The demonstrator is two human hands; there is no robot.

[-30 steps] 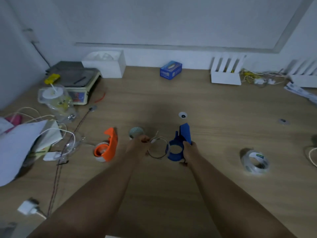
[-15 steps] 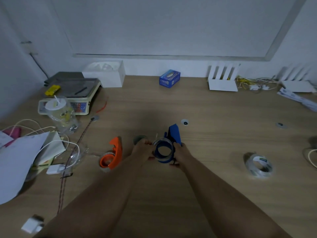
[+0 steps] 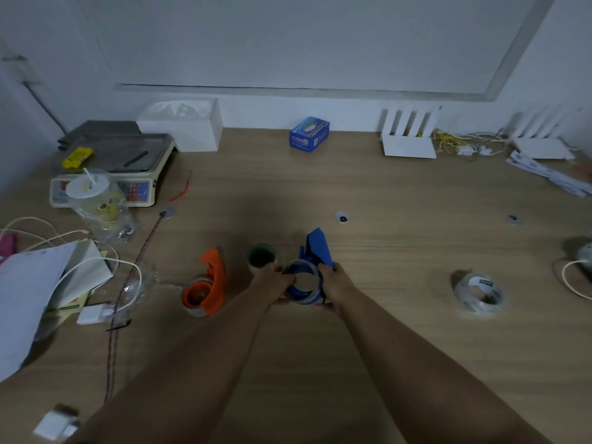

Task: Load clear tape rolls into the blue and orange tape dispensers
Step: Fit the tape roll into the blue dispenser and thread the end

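Now that the clear tape roll [image 3: 301,280] has met the blue dispenser [image 3: 315,251], loading is progressing. Left hand [image 3: 272,283] is pressing the roll; right hand [image 3: 336,283] is gripping the dispenser.

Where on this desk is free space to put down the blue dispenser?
Bare wood lies between the blue dispenser and the loose tape roll, and behind it toward the blue box. The left side, around the cables and papers, is crowded.

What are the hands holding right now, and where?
Both grip the blue dispenser at its ring: left hand on the clear roll, right hand on the right side.
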